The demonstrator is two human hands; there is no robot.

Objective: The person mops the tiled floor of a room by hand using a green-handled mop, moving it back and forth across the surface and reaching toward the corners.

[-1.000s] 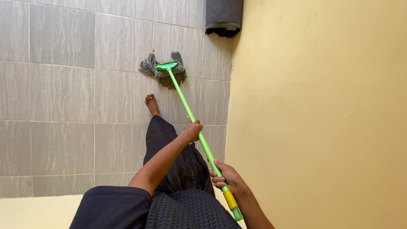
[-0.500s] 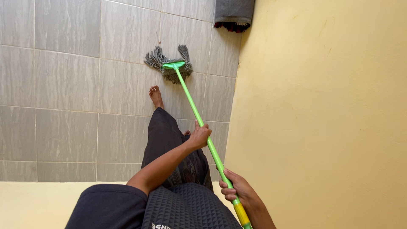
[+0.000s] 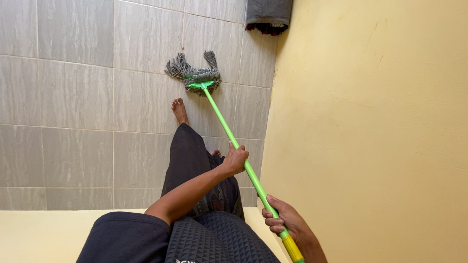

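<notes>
Your left hand (image 3: 235, 159) is wrapped around the middle of the green mop handle (image 3: 229, 132), fingers curled tight about the shaft; your right hand (image 3: 282, 219) grips the same handle lower down, fingers closed round it just above the yellow grip section (image 3: 292, 248) at the bottom edge of the view. The handle runs slantwise from your right hand up and leftward to the green mop head frame (image 3: 201, 85); the grey mop strands (image 3: 192, 73) spread flat on the grey tiled floor (image 3: 73, 97), close to the floor's far edge and near the yellow wall (image 3: 370, 122) on your right. Your bare foot (image 3: 180, 111) stands on the tiles just below the strands, apart from them; your dark trouser leg (image 3: 187, 156) runs beneath your left forearm. A grey mat (image 3: 268, 14) with a dark red fringe lies at the top edge of the floor, touching the wall; a pale yellow strip (image 3: 44, 234) borders the tiles at the lower left.
</notes>
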